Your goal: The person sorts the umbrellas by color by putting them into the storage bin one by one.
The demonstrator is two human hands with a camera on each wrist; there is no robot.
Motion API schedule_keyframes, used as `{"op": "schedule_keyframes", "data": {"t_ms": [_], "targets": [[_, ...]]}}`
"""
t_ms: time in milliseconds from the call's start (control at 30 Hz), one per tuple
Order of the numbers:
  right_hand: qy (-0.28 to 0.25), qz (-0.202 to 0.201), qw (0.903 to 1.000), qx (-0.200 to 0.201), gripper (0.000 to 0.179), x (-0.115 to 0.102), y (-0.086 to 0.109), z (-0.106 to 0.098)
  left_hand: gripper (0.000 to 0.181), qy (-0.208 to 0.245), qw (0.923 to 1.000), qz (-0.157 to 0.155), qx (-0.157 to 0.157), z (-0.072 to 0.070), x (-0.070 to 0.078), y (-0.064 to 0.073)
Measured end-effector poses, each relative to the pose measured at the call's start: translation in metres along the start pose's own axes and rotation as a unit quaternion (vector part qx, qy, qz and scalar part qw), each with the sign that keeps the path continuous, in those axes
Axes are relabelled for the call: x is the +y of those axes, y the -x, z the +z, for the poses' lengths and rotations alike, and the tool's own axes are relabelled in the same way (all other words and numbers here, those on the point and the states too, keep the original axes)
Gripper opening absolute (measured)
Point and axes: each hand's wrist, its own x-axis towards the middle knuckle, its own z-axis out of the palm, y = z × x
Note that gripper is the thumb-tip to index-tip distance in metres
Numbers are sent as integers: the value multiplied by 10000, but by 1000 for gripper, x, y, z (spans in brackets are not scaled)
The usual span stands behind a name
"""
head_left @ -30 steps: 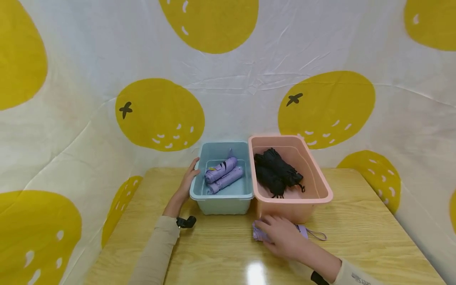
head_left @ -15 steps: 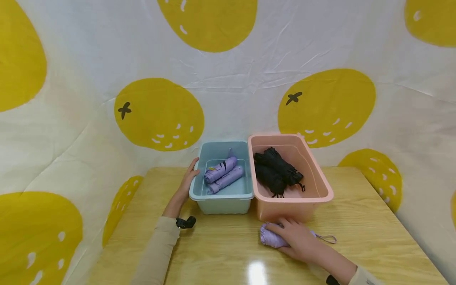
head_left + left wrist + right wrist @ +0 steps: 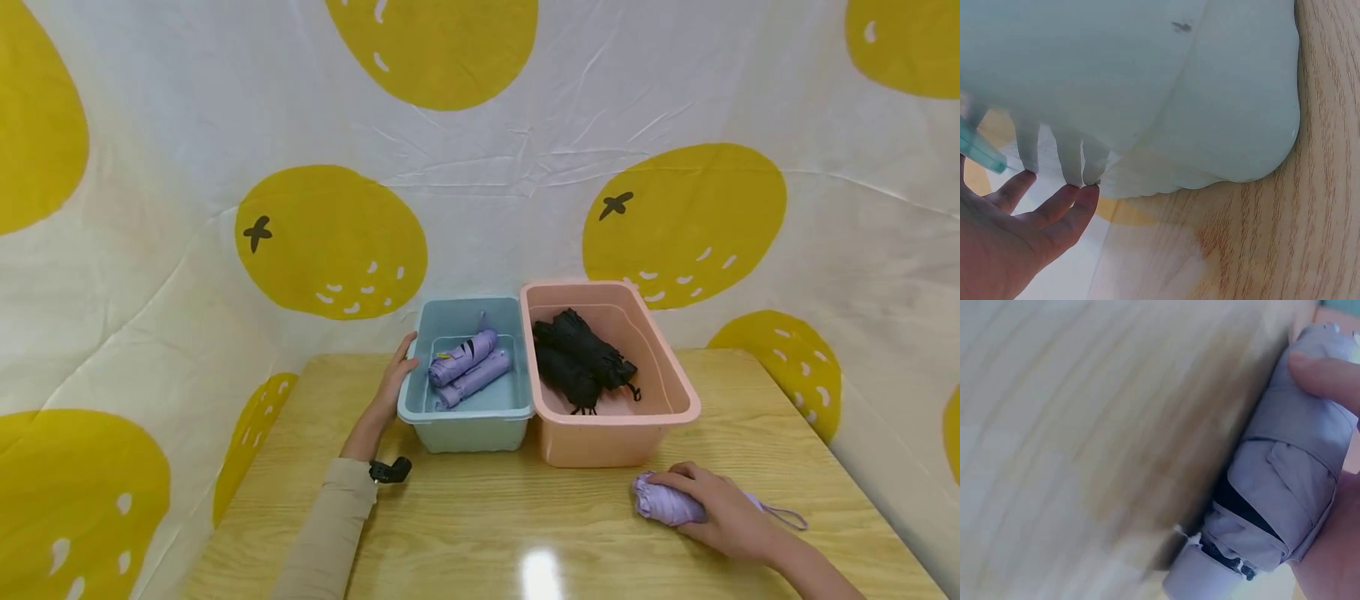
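Note:
My right hand [image 3: 720, 512] grips a lilac folding umbrella [image 3: 669, 502] low over the table, right of and in front of the pink bin [image 3: 600, 442]. Its wrist loop trails to the right. In the right wrist view, a thumb lies along the umbrella's rolled fabric [image 3: 1297, 437]. At the left side of a light-blue bin [image 3: 471, 433], my left hand [image 3: 392, 383] rests against the wall. In the left wrist view, its fingertips [image 3: 1088, 194] touch the bin's outer surface, fairly straight. Two lilac folding umbrellas [image 3: 472, 367] lie inside the blue bin.
Black folding umbrellas [image 3: 585, 358] lie in the pink bin, which stands against the blue one. Both bins are on a wooden table [image 3: 450, 525]. Behind them hangs a white cloth [image 3: 480, 233] with yellow fruit prints.
The right hand has slid the lilac umbrella rightward, from in front of the pink bin to beyond its right front corner. The left hand and both bins have stayed put.

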Motion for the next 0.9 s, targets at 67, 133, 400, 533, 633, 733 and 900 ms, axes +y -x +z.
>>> {"op": "schedule_keyframes", "data": {"t_ms": [67,133,400,533,633,733,900], "targets": [[74,58,9999,62,75,11,5,-5,59,34,10000,7,45,0,1,0],[79,229,9997,47,74,22,9,-11,59,44,10000,19,79,0,1,0],[-236,1564,9866,-390,76,62,4,-28,58,72,10000,-22,40,0,-2,0],[-260,1751,9841,-103,82,88,-7,-25,56,161,9998,-44,115,-3,-14,-3],[-262,1959,9801,167,83,104,-15,-25,56,75,9998,-1,178,-3,-27,-7],[-157,2278,9732,257,85,117,-23,-27,56,-45,9996,76,257,-2,-33,-9],[-251,2918,9560,161,97,131,-47,-31,57,37,9997,35,246,-5,-24,-7]]}}
